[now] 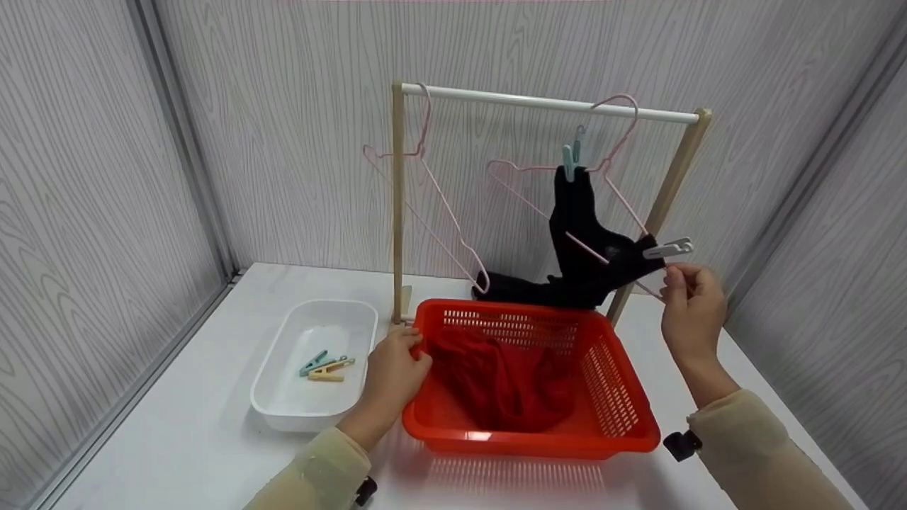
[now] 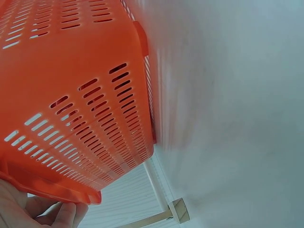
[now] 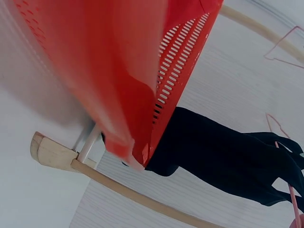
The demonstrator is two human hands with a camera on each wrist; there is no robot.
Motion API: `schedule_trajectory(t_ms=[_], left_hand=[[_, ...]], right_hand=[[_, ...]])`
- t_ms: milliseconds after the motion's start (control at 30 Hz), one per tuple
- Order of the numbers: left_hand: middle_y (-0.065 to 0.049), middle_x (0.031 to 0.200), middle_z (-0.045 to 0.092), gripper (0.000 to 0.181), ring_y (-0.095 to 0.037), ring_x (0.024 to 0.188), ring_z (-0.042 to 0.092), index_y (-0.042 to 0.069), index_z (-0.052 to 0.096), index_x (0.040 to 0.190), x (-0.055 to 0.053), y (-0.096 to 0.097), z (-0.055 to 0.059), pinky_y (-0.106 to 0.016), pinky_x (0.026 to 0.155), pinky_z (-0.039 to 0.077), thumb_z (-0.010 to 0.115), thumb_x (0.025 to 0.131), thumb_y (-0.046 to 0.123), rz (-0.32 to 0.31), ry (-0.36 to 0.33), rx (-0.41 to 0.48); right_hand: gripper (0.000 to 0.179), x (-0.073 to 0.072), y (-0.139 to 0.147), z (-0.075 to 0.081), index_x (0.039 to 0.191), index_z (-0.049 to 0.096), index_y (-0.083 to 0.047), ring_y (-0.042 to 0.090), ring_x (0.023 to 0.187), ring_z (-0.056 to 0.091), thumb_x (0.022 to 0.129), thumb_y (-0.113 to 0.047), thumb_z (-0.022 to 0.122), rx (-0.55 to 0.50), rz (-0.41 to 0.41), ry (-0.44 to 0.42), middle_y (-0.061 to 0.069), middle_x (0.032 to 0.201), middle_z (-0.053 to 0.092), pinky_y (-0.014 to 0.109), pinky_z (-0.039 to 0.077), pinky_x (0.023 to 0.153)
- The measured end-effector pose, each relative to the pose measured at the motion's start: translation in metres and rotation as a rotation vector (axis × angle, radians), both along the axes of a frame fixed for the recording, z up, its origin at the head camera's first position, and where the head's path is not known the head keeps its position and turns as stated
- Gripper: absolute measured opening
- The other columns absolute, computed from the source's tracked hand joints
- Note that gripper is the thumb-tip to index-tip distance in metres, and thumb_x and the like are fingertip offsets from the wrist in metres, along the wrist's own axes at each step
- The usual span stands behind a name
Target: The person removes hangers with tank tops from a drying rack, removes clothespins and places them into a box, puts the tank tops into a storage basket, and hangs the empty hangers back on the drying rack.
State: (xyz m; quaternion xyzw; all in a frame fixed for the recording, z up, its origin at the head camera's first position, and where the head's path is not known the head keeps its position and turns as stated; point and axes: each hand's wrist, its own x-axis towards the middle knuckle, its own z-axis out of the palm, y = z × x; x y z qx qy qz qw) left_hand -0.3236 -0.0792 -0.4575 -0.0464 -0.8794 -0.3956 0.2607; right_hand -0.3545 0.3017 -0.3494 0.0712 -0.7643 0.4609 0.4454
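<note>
Two clothespins (image 1: 667,250) fix black garment (image 1: 572,205) to pink hanger (image 1: 625,205), right fingers (image 1: 698,275) pinching hanger's corner, apparently for steadiness, left fingers (image 1: 405,333) gripping rim of red basket (image 1: 531,443).

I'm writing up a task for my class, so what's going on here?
A person is at a clothes rack. Their right hand pinches a corner of a pink hanger bearing a black garment, which has a green peg and a white peg on it. Their left hand holds the rim of the red basket, where red cloth lies. More pegs lie in the white tray.
</note>
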Motion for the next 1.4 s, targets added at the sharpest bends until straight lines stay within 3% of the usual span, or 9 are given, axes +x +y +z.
schedule_trajectory(t_ms=[333, 867, 1167, 1400], left_hand=[[-0.012, 0.117, 0.07, 0.027, -0.031, 0.112, 0.065, -0.006, 0.074, 0.107, 0.001, 0.0, 0.0, -0.045, 0.095, 0.053, 0.067, 0.083, 0.004, 0.004, -0.011, 0.011], [-0.013, 0.118, 0.07, 0.029, -0.031, 0.112, 0.065, -0.007, 0.073, 0.11, -0.003, 0.001, 0.003, -0.045, 0.093, 0.053, 0.066, 0.083, 0.005, -0.004, -0.015, -0.013], [-0.018, 0.117, 0.068, 0.028, -0.035, 0.109, 0.066, -0.008, 0.072, 0.107, -0.002, -0.001, 0.003, -0.047, 0.092, 0.054, 0.068, 0.082, 0.003, -0.021, -0.01, -0.065], [-0.016, 0.114, 0.069, 0.026, -0.033, 0.108, 0.065, -0.005, 0.073, 0.107, -0.002, 0.001, 0.014, -0.045, 0.094, 0.053, 0.07, 0.083, 0.003, -0.05, -0.04, -0.167]], right_hand=[[0.024, 0.015, -0.007, -0.009, 0.107, 0.062, 0.01, 0.001, 0.072, 0.058, 0.102, -0.013, 0.056, 0.017, 0.053, -0.046, -0.002, 0.086, 0.059, 0.009, 0.049, 0.068], [0.016, 0.027, -0.009, -0.022, 0.105, 0.064, 0.007, 0.001, 0.07, 0.059, 0.1, -0.008, 0.058, 0.033, 0.09, -0.093, -0.001, 0.084, 0.06, 0.01, 0.05, 0.066], [0.015, 0.03, -0.011, -0.029, 0.105, 0.063, 0.007, 0.0, 0.07, 0.058, 0.1, -0.007, 0.059, 0.051, 0.088, -0.125, 0.011, 0.086, 0.062, 0.009, 0.049, 0.065], [0.016, 0.031, -0.01, -0.034, 0.107, 0.062, 0.006, 0.001, 0.071, 0.059, 0.101, -0.008, 0.058, 0.039, 0.1, -0.17, 0.003, 0.086, 0.061, 0.01, 0.051, 0.067]])
